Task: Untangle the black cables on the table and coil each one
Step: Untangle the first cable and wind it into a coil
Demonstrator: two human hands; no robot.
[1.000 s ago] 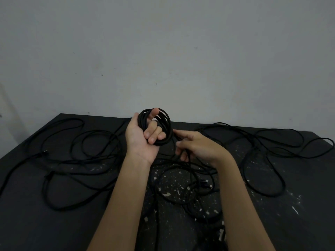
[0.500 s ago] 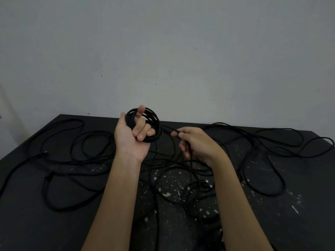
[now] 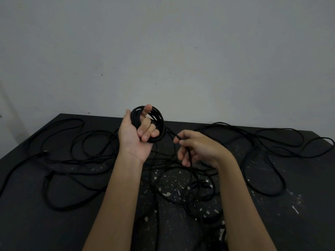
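Left hand [image 3: 135,140] is up, palm turned towards the camera, forearm rising from the near edge. Its fingers are hooked through a tight black coil [image 3: 161,127]. The forefinger tip pokes out at the top of the ring and the other fingers curl round its lower side. The coil sits off the table [image 3: 54,223], just above the far edge.

Right hand [image 3: 201,149] is lower and just beside it, knuckles up. Thumb and forefinger pinch a loose strand [image 3: 189,156] that runs from the coil, with the other fingers curled loosely round it as it drops. Below, that strand falls into the tangle of cables [image 3: 272,195], which sprawl in loops left and right across the speckled tabletop.
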